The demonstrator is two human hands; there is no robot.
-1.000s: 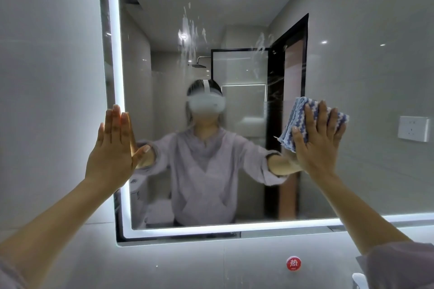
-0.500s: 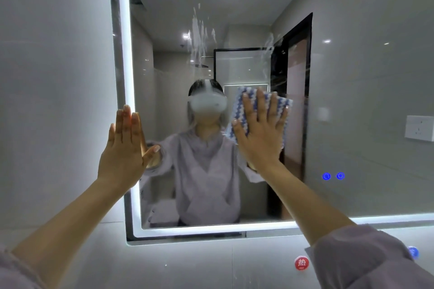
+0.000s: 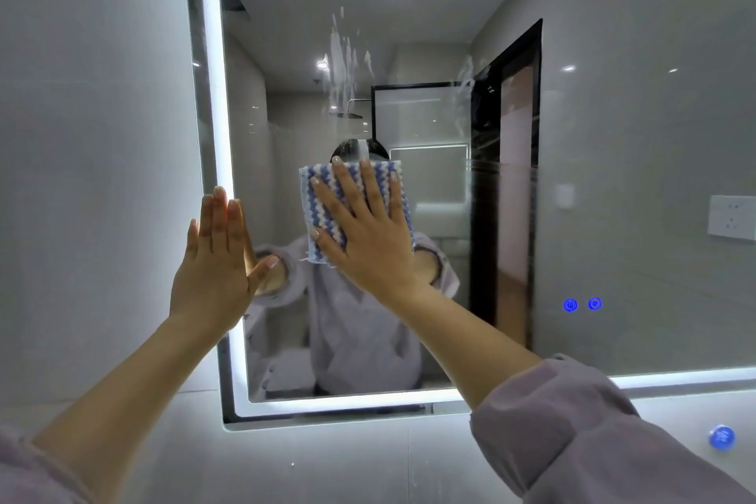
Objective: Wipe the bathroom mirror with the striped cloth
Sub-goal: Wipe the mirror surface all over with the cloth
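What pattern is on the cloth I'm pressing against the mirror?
Blue and white zigzag stripes on the cloth, clearest in the head view.

Mirror (image 3: 613, 160): big wall-mtd bathroom mirror w/ lit white LED strip along left + bottom edges; glass hazy, white smear streaks in upper-centre area.
Touch btns on mirror (image 3: 582, 304): 2 blue glowing icons, lower right of glass.
Striped cloth (image 3: 327, 196): blue/white zigzag weave, folded to rough rectangle, flat vs mirror glass, mid-height, nearer the mirror's left lit edge than its right; frayed thread at bottom-left corner; partly covered.
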